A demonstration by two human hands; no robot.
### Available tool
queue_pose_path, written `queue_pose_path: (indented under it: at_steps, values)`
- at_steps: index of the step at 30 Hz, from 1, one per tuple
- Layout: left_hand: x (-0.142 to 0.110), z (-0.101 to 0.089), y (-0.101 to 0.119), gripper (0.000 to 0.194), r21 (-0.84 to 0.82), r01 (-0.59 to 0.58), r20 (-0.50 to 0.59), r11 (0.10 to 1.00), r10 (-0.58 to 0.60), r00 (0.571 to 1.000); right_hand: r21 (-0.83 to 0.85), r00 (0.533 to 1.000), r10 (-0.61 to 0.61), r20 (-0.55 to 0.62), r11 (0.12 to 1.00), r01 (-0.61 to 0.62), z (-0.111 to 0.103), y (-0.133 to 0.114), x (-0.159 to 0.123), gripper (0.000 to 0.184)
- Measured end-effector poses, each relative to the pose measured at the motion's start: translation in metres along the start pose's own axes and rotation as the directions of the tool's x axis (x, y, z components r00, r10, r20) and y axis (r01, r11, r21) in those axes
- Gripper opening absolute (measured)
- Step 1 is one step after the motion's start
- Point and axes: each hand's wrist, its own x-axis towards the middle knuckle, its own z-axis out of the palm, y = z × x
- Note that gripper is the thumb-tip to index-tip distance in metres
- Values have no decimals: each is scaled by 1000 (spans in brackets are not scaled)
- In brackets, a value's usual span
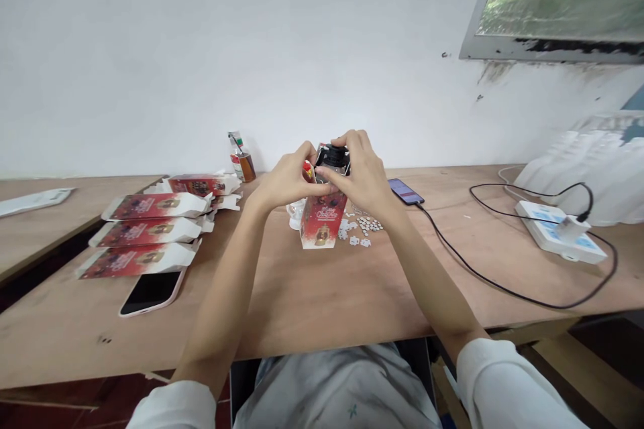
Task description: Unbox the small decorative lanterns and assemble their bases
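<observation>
A red, Christmas-printed cardboard box (pixel 322 220) stands upright on the table between my hands. In its open top sits an object with a black, ridged upper part (pixel 333 157); its lower part is hidden by the box. My left hand (pixel 296 175) closes on the box's upper left edge, near a small red and yellow piece (pixel 308 170). Around the upper right side curls my right hand (pixel 365 173), its thumb across the front and its fingers at the black part. A clear plastic item (pixel 296 213) stands just left of the box.
Flat red boxes (pixel 151 232) lie at left, partly over a phone (pixel 151 292). Small white cutouts and discs (pixel 369 224) are scattered right of the box. Further right are a cabled phone (pixel 405 192), a power strip (pixel 559 230) and white plastic bags (pixel 583 171). A brown bottle (pixel 246 166) stands by the wall.
</observation>
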Motion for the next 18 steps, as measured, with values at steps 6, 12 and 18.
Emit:
queue_pose_path:
  at_steps: [6, 12, 18]
  values:
    - [1, -5, -8, 47, -106, 6, 14, 994, -4, 1000, 158, 968, -166, 189, 978, 137, -17, 12, 2, 35]
    - [0, -7, -8, 48, -199, 13, 35, 980, -6, 999, 172, 955, -190, 229, 973, 153, -25, 15, 2, 45]
    - [-2, -7, -2, 50, -151, 21, 29, 988, -17, 999, 219, 952, -199, 233, 964, 148, -23, 13, 2, 38]
